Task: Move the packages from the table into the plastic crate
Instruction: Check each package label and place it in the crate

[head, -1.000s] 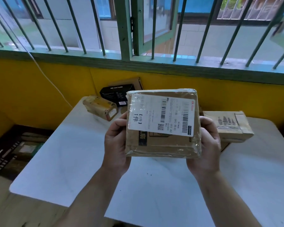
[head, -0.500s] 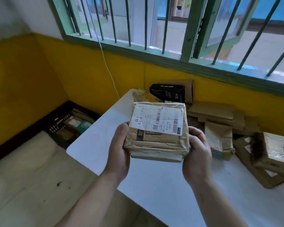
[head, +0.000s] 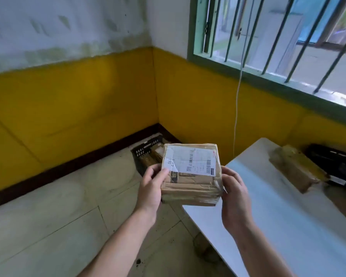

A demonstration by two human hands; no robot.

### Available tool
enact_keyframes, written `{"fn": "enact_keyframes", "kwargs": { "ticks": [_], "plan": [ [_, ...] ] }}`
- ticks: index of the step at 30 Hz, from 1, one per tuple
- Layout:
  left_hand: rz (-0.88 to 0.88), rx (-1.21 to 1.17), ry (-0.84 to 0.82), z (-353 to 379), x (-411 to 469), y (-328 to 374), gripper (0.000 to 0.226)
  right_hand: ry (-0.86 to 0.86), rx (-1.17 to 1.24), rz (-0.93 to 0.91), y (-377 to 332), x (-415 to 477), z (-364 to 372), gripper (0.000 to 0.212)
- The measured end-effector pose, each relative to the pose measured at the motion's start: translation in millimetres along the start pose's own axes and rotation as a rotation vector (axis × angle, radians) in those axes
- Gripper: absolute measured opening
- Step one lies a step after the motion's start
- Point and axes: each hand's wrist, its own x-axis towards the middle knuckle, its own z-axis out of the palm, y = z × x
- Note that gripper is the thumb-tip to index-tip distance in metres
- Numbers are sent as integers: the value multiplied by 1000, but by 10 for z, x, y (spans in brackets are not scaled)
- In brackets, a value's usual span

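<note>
The package (head: 191, 176) hangs in the air between the two hands, off the corner of the counter (head: 268, 196) and above the floor (head: 58, 216). The left hand (head: 151, 188) pinches its left edge and the right hand (head: 235, 196) curls round its right edge, so the fingers (head: 162, 174) on both sides are clamped on it.

The likeliest slip, I judge, is on the right, where glossy tape wraps the corner and gives the fingers little bite. A loosened hold would drop it short of the plastic crate (head: 146, 154). The crate lies beyond the fingers against the yellow wall and already holds parcels (its free room is mostly hidden behind the package), so a careless toss could catch the rim.

The package is a squat brown box, creased and taped, with a white shipping label and handwriting on top. Right of the fingers, a taped brown parcel (head: 296, 168) and a black box (head: 336, 164) sit on the counter.
</note>
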Motion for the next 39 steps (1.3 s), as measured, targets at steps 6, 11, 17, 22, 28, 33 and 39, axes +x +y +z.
{"fn": "enact_keyframes", "kwargs": {
  "ticks": [6, 11, 17, 22, 28, 33, 39],
  "plan": [
    [-5, 102, 135, -521, 719, -41, 5, -53, -93, 108, 383, 592, 739, 17],
    [-43, 211, 164, -641, 1592, -87, 7, -40, -117, 162, 736, 1361, 1082, 17],
    [-137, 395, 106, -623, 2821, -179, 11, 48, -70, 212, 1210, 2431, 1414, 22],
    [-235, 498, 74, -668, 3630, -305, 16, 95, -108, 308, 1576, 3022, 1626, 29],
    [-372, 558, -12, -763, 4475, -582, 24, 214, -274, 444, 1995, 3527, 1931, 48],
    [-469, 666, -169, -918, 5428, -889, 30, 379, -290, 575, 2487, 3966, 2286, 55],
    [-561, 746, -381, -1115, 6451, -1452, 29, 550, -261, 723, 3231, 4404, 2646, 48]
  ]
}}
